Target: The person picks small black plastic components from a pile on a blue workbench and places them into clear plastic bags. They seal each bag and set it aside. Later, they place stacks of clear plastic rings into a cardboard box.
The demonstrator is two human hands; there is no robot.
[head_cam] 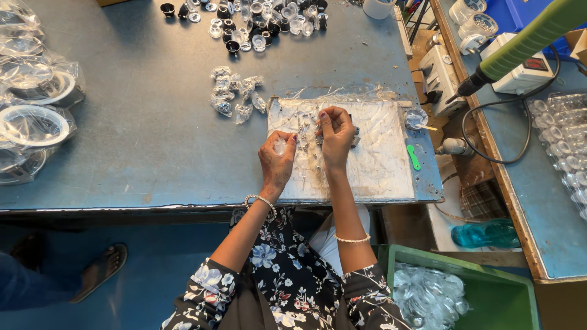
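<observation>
My left hand (pixel 276 160) holds a small clear plastic lens piece (pixel 280 145) over a scratched white work board (pixel 379 159) on the blue table (pixel 140 134). Just to its right, my right hand (pixel 335 135) pinches something small and dark between fingertips above the same board; what it is I cannot make out. A few tiny parts lie on the board between the two hands. Both wrists carry bangles.
Small bagged parts (pixel 235 95) lie left of the board, and black and clear caps (pixel 257 21) are heaped at the far edge. Bagged rings (pixel 33 122) are stacked at far left. A green bin (pixel 489 293) of clear pieces stands at lower right, and a green-handled tool (pixel 526 43) hangs at upper right.
</observation>
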